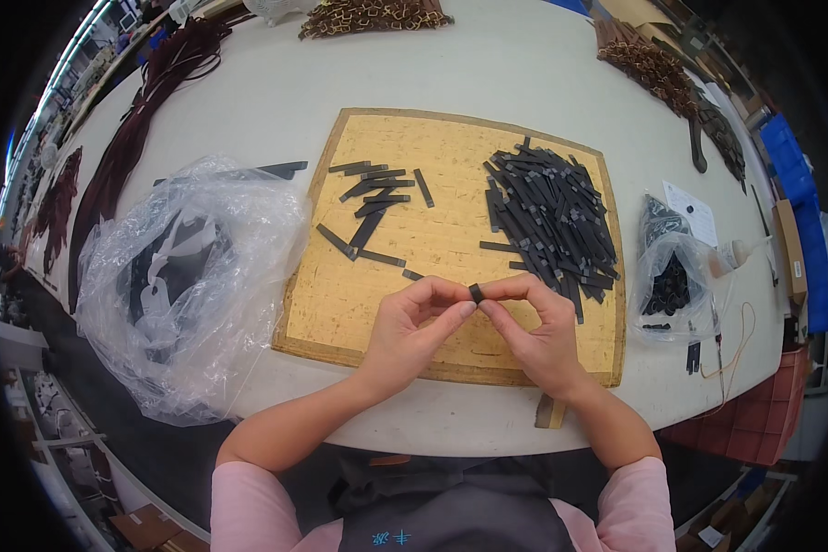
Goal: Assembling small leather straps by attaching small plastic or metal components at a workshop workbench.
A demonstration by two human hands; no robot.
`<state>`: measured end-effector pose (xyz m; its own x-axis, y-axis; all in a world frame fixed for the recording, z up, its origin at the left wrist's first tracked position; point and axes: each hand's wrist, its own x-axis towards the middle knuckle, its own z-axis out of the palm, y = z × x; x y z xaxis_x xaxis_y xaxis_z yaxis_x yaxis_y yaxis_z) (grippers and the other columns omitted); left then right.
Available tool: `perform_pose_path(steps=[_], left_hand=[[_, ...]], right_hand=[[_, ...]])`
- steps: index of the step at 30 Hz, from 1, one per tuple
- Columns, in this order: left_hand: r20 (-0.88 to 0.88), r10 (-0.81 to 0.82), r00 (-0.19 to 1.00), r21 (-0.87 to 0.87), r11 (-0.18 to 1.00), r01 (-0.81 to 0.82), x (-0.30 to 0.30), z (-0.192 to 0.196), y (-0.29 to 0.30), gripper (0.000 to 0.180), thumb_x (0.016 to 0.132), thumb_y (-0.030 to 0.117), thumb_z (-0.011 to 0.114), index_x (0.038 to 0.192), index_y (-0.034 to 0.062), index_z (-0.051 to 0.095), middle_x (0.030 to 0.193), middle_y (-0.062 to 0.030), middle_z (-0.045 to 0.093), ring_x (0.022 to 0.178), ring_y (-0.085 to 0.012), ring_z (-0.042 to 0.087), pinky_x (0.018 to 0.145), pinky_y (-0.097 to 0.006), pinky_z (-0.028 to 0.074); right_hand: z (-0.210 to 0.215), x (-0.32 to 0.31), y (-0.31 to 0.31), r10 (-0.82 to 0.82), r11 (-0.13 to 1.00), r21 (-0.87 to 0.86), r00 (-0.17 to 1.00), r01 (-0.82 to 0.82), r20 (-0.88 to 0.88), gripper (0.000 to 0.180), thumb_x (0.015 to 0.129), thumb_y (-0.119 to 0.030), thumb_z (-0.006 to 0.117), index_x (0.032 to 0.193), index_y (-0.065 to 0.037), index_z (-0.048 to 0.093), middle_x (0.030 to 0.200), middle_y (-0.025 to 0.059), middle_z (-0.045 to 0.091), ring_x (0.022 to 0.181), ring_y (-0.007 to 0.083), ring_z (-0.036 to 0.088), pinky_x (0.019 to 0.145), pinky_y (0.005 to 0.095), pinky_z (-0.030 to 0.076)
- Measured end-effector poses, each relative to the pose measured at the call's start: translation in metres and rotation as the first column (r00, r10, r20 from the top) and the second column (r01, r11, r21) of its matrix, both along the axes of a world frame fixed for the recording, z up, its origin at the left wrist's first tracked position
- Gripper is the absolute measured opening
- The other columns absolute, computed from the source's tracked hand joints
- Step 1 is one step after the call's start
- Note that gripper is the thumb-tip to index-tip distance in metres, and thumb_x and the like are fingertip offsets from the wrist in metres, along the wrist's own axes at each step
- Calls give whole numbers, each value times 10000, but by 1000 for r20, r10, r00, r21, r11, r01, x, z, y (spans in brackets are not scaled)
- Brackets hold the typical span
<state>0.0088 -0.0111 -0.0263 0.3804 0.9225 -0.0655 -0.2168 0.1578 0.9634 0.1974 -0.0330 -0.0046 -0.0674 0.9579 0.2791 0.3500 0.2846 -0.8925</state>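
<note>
Over the near part of a yellow board (340, 313), my left hand (409, 322) and my right hand (534, 327) meet fingertip to fingertip. Both pinch one small black strip (476, 293), which looks bent into a loop between my thumbs and forefingers. On the board's right half lies a big heap of short flat black strips (552, 212), many with greyish ends. A looser group of the same strips (377, 184) is scattered at the board's left, and one strip end pokes out just beyond my left fingers.
A crumpled clear plastic bag (239, 304) holding dark pieces stands left of the board. At right is a smaller bag of black loops (667, 285) beside a paper sheet (690, 212). Dark red straps (147, 138) lie far left; brown straps with metal buckles (373, 17) lie at the back.
</note>
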Motion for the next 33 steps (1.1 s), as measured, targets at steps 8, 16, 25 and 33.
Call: perform_pose_path(steps=[8, 16, 25, 33], left_hand=[[121, -86, 989, -156, 982, 105, -2, -16, -1, 60, 969, 73, 668, 984, 36, 622, 955, -12, 659, 912, -77, 631, 819, -229, 500], [125, -100, 987, -75, 991, 110, -4, -2, -2, 79, 981, 102, 653, 994, 41, 605, 969, 2, 642, 926, -55, 605, 833, -225, 486], [136, -96, 986, -42, 994, 102, -2, -15, 2, 60, 994, 85, 612, 986, 35, 580, 961, 9, 597, 919, -55, 582, 837, -239, 494], [170, -69, 983, -49, 996, 78, 1, -12, -1, 81, 995, 90, 613, 1008, 32, 558, 940, 1, 582, 903, -55, 575, 840, -243, 503]], right_hand=[[-1, -10, -10, -18, 999, 49, 1000, 17, 20, 125, 840, 80, 705, 937, 7, 677, 967, 118, 714, 858, 194, 698, 769, 283, 543], [-5, -10, -11, 1, 998, -59, 990, -10, -144, 108, 858, 84, 689, 946, 28, 658, 994, 111, 696, 857, 158, 674, 776, 269, 544], [-11, -16, -12, 3, 998, -66, 992, -11, -123, 97, 895, 57, 675, 952, 1, 621, 995, 72, 654, 853, 111, 629, 773, 241, 518], [-14, -17, -13, 13, 994, -108, 980, -35, -197, 86, 919, 51, 663, 969, 3, 612, 1026, 70, 635, 866, 109, 630, 778, 240, 529]])
